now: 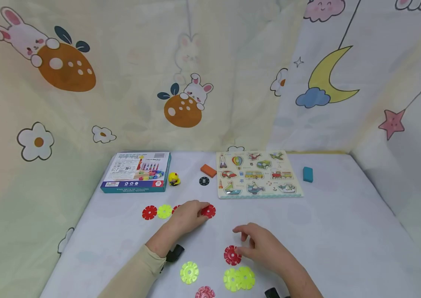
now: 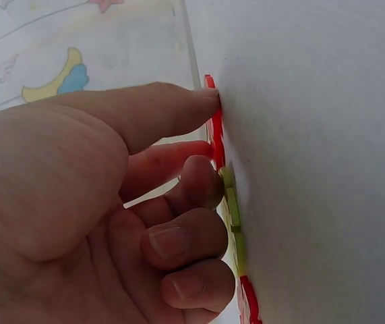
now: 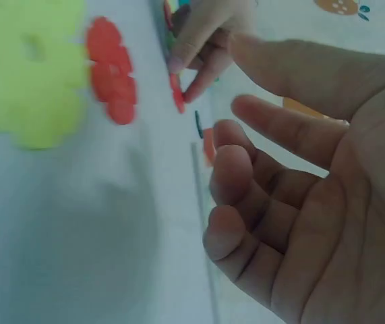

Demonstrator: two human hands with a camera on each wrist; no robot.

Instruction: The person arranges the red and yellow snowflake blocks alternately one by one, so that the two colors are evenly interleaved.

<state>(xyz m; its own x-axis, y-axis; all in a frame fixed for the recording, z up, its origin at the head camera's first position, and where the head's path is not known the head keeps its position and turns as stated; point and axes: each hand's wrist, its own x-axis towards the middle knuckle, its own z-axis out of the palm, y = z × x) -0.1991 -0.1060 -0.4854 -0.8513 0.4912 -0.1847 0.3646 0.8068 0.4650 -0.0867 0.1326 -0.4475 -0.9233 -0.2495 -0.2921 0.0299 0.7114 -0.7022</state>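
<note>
My left hand (image 1: 188, 217) pinches a red plastic snowflake disc (image 1: 209, 211) between thumb and index finger, at the right end of a row of discs. In the left wrist view that disc (image 2: 218, 138) lies flat at the table surface, close against a green one (image 2: 232, 209). Left of the hand, a red disc (image 1: 149, 212) and a yellow-green disc (image 1: 164, 211) show; the hand covers part of the row. My right hand (image 1: 264, 246), fingers loosely bent and holding nothing, hovers beside another red disc (image 1: 232, 255).
Nearer me lie overlapping yellow-green discs (image 1: 239, 278), a single one (image 1: 189, 272) and a pinkish-red disc (image 1: 205, 292). Behind stand a flat box (image 1: 135, 171), yellow toy (image 1: 174, 179), orange block (image 1: 208, 170), black round chip (image 1: 204, 181), picture puzzle board (image 1: 258, 174) and teal block (image 1: 308, 174).
</note>
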